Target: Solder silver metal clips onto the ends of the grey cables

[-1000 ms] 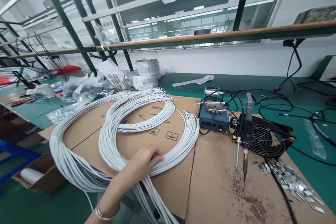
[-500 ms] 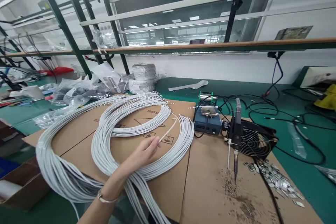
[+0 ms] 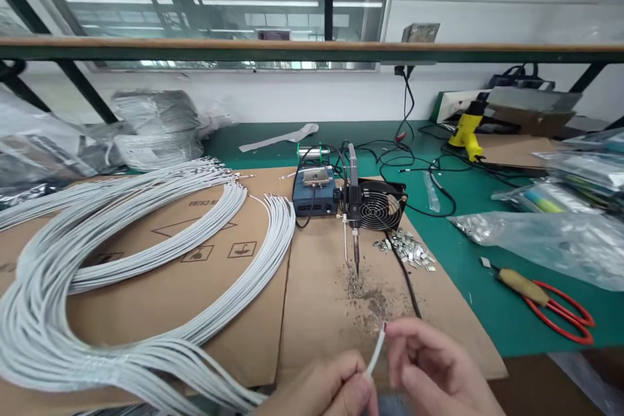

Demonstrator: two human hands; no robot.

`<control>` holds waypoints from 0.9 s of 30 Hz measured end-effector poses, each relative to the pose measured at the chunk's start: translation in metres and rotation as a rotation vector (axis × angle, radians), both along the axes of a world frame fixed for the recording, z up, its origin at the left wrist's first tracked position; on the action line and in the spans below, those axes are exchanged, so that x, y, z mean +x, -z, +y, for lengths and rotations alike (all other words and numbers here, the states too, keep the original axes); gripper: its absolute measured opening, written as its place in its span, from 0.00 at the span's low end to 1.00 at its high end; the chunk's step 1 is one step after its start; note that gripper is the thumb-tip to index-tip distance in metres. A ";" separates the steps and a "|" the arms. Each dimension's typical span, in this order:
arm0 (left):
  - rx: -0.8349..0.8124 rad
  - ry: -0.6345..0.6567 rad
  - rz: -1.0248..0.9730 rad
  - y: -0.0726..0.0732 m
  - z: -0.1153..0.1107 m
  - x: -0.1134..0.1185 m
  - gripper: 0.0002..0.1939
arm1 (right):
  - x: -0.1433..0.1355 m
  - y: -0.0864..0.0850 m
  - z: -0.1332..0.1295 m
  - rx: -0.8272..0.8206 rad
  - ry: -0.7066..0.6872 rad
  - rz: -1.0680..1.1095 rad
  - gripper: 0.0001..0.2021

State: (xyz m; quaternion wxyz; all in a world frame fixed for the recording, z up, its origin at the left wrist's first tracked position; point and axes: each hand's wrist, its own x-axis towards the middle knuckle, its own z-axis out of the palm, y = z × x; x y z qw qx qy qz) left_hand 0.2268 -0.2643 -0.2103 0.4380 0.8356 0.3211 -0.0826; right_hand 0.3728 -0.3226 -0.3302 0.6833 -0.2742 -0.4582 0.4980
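My left hand [image 3: 325, 389] and my right hand [image 3: 433, 369] meet at the bottom middle of the view. Between them is the end of one white cable [image 3: 376, 352]; the left hand pinches it low down and the right hand's fingertips touch its tip. Large loops of several white cables [image 3: 146, 253] lie on flattened cardboard [image 3: 316, 299] to the left. Just beyond my hands a soldering iron [image 3: 354, 221] points down over a patch of dark debris [image 3: 368, 299].
A small blue unit [image 3: 313, 198] and a black fan [image 3: 377, 207] stand behind the iron. Small metal pieces [image 3: 407, 252] lie beside them. Red-handled scissors [image 3: 546, 299], a plastic bag [image 3: 550, 240] and a yellow tool [image 3: 465, 130] are on the green bench at right.
The view has swung right and down. My left hand has drawn one cable out of the loops toward me, and my right hand has come into view at its tip.
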 end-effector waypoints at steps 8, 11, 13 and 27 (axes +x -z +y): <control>-0.145 -0.118 -0.206 0.039 -0.005 -0.009 0.27 | -0.020 -0.017 0.000 -0.200 0.180 -0.056 0.08; -0.324 -0.290 -0.365 0.050 -0.006 -0.002 0.25 | -0.015 -0.018 -0.004 -0.191 0.176 -0.129 0.06; -0.309 -0.347 -0.374 0.054 -0.007 0.001 0.23 | -0.012 -0.019 -0.005 -0.189 0.189 -0.152 0.05; -0.180 -0.520 -0.495 0.042 -0.022 -0.002 0.21 | -0.013 -0.008 0.008 -0.130 -0.061 0.714 0.10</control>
